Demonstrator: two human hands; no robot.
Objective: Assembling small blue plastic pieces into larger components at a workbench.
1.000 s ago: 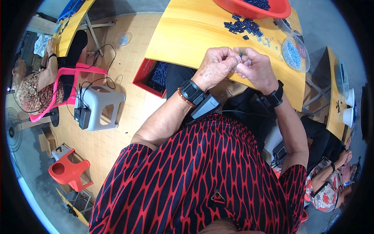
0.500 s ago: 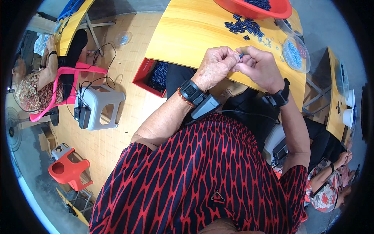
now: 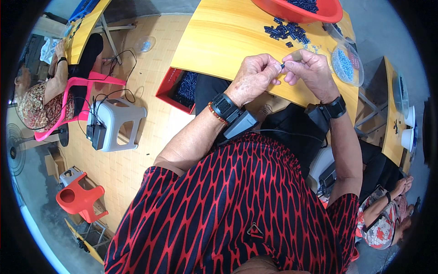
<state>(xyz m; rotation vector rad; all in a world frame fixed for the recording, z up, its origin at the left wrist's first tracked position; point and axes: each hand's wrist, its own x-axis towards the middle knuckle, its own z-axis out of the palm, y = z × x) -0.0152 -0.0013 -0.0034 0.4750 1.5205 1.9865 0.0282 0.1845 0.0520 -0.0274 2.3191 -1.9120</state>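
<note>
Over the near edge of the yellow table, my two hands meet fingertip to fingertip. My left hand is closed, pinching a small dark blue plastic part between thumb and forefinger. Against the other end of that part, my right hand is closed in a pinch; whether a second tiny piece sits in its fingertips cannot be made out. Beyond the hands lies a loose pile of short dark blue tubular parts. Some tiny clear pieces are scattered beside it.
A red basin of dark parts stands at the far edge. Right of the hands is a clear tub of light blue pieces. A red box sits below the table. Stools and co-workers are around me.
My right hand has turned at the wrist, with its fingers lifted and spread more around the pinch. The left hand stays nearly in place, still holding the dark part.
</note>
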